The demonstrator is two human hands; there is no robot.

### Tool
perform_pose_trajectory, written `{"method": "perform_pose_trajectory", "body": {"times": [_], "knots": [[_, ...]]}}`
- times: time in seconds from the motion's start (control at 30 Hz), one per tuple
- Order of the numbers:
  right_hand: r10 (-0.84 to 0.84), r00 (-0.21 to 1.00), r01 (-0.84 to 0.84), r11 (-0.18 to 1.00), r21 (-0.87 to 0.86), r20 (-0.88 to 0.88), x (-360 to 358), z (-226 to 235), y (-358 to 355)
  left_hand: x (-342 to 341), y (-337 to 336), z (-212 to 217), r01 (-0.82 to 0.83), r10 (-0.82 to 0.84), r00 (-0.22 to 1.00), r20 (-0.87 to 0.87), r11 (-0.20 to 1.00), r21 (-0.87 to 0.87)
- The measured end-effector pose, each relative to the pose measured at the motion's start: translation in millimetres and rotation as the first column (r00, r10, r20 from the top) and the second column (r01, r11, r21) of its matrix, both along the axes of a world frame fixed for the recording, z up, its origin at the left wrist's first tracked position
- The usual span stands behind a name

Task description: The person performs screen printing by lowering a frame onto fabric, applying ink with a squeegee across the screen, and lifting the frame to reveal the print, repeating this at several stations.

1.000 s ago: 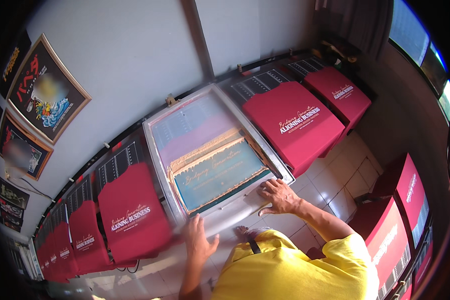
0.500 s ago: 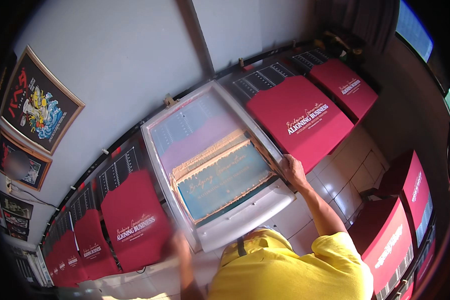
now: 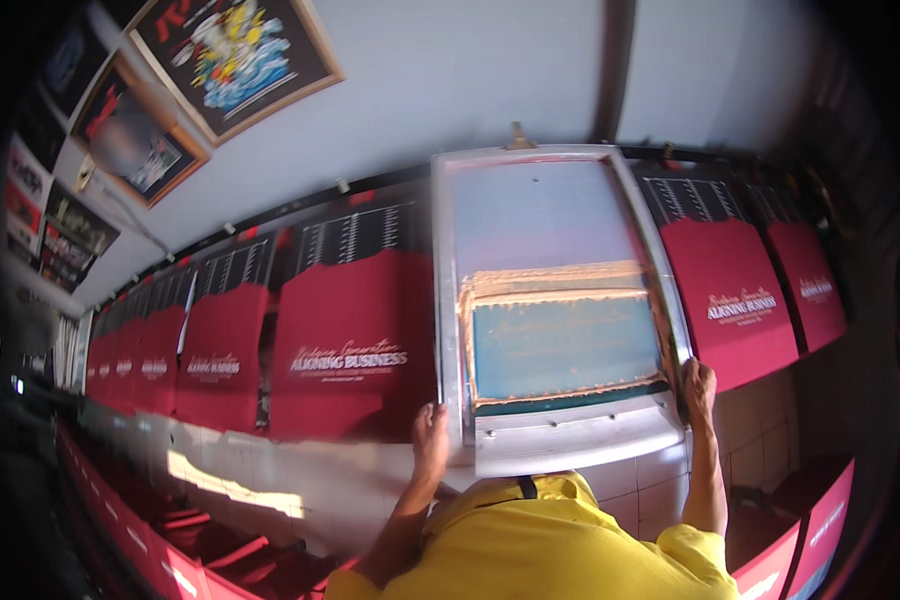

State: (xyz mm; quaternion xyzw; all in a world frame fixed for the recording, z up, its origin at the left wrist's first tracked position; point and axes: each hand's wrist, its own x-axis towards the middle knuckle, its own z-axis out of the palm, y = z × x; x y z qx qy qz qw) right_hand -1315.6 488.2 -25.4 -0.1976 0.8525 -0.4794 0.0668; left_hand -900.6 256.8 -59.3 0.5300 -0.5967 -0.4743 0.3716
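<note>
Between red cloths [image 3: 355, 310], I have the frame [image 3: 446, 290] — left grip [image 3: 431, 438] and right grip [image 3: 701, 386] clamped on its opposite sides. Teal mesh [image 3: 567, 345] shows in its near half.

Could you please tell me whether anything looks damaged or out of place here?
One thing: the tan border around the blue-green panel in the screen frame is ragged and streaky, unlike the frame's straight rails. I cannot tell whether it is worn tape or dried residue. The red garments on either side lie in a row.
</note>
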Motion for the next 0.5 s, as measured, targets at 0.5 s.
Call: {"method": "perform_pose_trajectory", "body": {"times": [0.5], "knots": [[0.086,0.996,-0.085,0.995,-0.051,0.021,247.4,-29.8,-128.3,273.5,-131.2,8.6,-0.009,0.007,1.000,-0.013,0.982,-0.189]]}}
